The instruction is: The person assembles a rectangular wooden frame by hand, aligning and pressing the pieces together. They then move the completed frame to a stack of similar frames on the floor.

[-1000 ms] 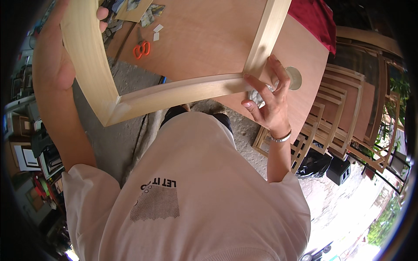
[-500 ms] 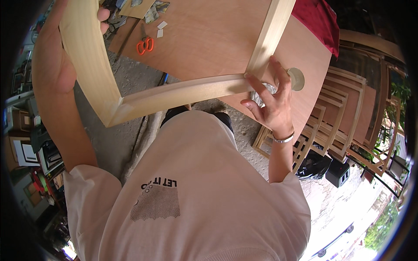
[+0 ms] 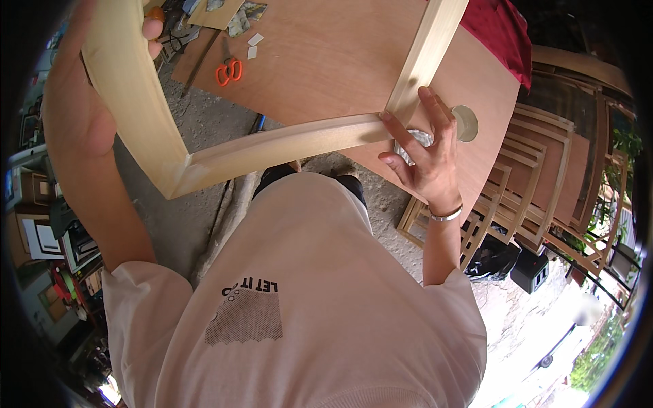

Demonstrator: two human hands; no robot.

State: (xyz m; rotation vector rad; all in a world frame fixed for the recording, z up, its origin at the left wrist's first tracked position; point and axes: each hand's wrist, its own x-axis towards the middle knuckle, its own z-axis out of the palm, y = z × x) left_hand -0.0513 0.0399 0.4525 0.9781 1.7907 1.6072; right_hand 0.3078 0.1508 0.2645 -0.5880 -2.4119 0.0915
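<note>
Head view: wooden frame is positioned above the table, across its near edge. Left hand grips the left rail, fingers curled around it. Right hand, partly open, contacts the near-right corner with fingertips.

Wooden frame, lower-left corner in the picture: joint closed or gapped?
Looks closed: the left rail and near rail meet along a slanted seam, with no gap visible from this view.
</note>
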